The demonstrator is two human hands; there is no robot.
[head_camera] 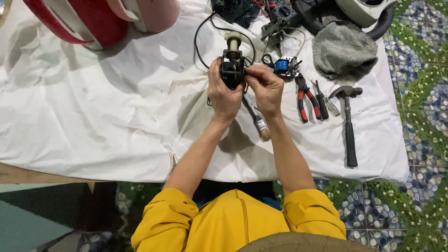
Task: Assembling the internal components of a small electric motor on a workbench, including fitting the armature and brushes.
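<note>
1. Two bare hands are gripping a small black motor block with a cream cylindrical shaft end (232, 63) above the white cloth sheet (93, 116).
2. Left hand (224, 93) is wrapping closed around the block's left side and underside.
3. Right hand (267, 88) is pinching the block's right edge with its fingertips (249, 71).
4. Lying just under the hands is a paintbrush with a pale bristle tip (258, 119).
5. Resting near the right hand are red-handled pliers (305, 99), a black-handled steel hammer (348, 123) and a grey folded rag (344, 49).
</note>
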